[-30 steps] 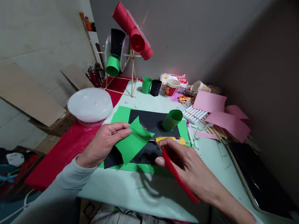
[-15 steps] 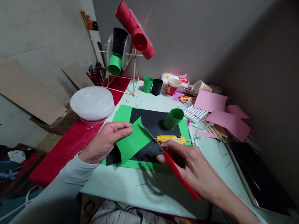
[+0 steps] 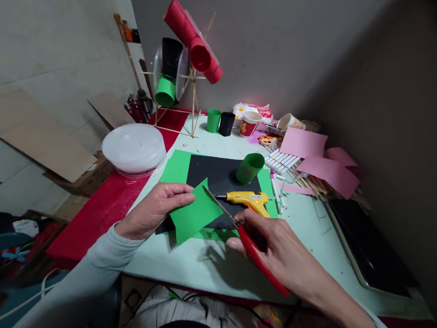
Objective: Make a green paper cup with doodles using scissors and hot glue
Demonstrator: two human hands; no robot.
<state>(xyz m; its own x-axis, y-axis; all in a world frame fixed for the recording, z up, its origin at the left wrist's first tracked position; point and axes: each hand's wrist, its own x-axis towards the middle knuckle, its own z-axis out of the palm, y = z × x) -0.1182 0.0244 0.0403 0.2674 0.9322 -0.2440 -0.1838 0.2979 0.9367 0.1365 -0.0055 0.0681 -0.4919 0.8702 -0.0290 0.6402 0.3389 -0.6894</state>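
My left hand (image 3: pixel 154 209) pinches a piece of green paper (image 3: pixel 193 218) by its left corner and holds it just above the table. My right hand (image 3: pixel 278 251) grips red-handled scissors (image 3: pixel 249 243); their blades meet the paper's right edge. Under the paper lie a black sheet (image 3: pixel 220 177) and a larger green sheet (image 3: pixel 174 169). A yellow glue gun (image 3: pixel 247 199) lies just beyond my right hand.
A green cup (image 3: pixel 250 167) lies tipped on the black sheet. A white lidded bowl (image 3: pixel 133 148) sits at the left on red card. At the back stand a stick frame with cups (image 3: pixel 183 59) and small cups (image 3: pixel 226 123). Markers (image 3: pixel 280 162) and pink paper (image 3: pixel 304 146) lie at the right.
The paper and both hands have come a little nearer to me, off the black sheet. The glue gun now shows in full beyond my right hand.
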